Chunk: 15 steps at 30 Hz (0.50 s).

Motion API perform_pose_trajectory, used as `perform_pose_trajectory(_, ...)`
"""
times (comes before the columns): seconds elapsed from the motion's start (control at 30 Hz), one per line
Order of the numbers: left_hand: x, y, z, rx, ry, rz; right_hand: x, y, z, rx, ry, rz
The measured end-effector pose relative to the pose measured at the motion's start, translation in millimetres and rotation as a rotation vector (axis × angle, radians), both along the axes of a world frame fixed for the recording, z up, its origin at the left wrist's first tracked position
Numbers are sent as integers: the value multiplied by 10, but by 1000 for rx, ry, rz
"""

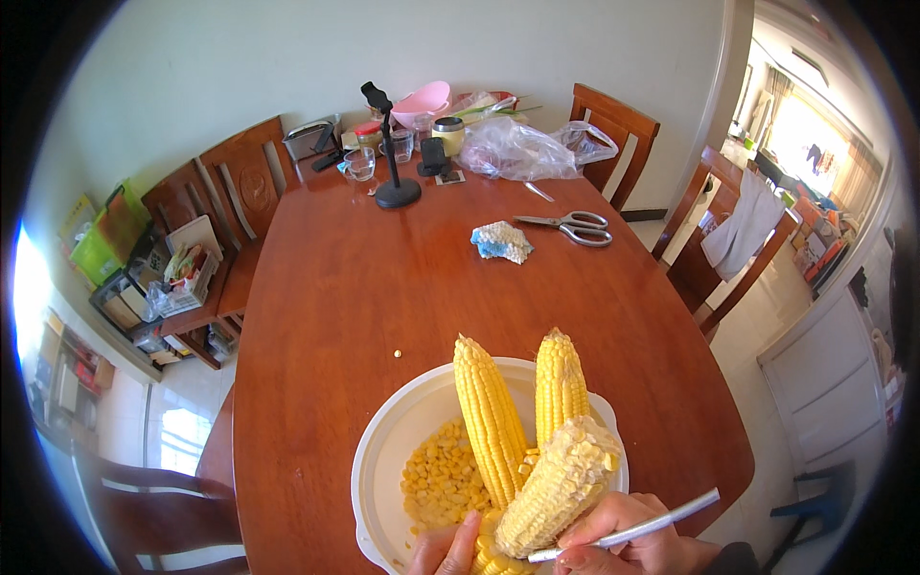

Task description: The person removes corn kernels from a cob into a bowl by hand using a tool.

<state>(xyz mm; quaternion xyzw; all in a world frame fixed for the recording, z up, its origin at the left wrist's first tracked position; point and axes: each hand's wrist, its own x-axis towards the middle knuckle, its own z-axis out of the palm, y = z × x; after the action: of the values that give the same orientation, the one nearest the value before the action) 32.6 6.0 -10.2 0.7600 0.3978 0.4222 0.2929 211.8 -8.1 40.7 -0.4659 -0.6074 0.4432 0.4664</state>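
Note:
A white bowl (375, 460) stands before me with loose yellow corn kernels (442, 474) in it. Two whole ears of corn lean up out of it: one ear (489, 424) nearer the middle, another ear (560, 381) at the right. In front of them is a largely stripped corn cob (553, 496), pale, with a few kernels near its top. My left hand (445, 550) grips corn at its lower end, where full yellow kernels show; whether these belong to the same cob I cannot tell. My right hand (632, 543) holds a slim silver metal tool (647, 523), its tip against the cob's lower end.
A single kernel (397, 353) lies on the wooden table (345, 287). Farther off are a crumpled blue-and-white cloth (501, 241), scissors (575, 226) and a black phone stand (397, 192). Glasses, jars, plastic bags (510, 147) and a pink bowl (424, 100) crowd the back. Wooden chairs (248, 180) flank the table.

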Motion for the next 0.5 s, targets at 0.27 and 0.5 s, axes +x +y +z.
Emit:
perform_pose_trajectory(0.27, 22, 10, 5, -10, 0, 21, 15, 31, -155, 1, 125, 34)
perform_pose_trajectory(0.5, 5, 28, 14, -256, -100, -46, 44, -14, -151, 350, 134, -19)
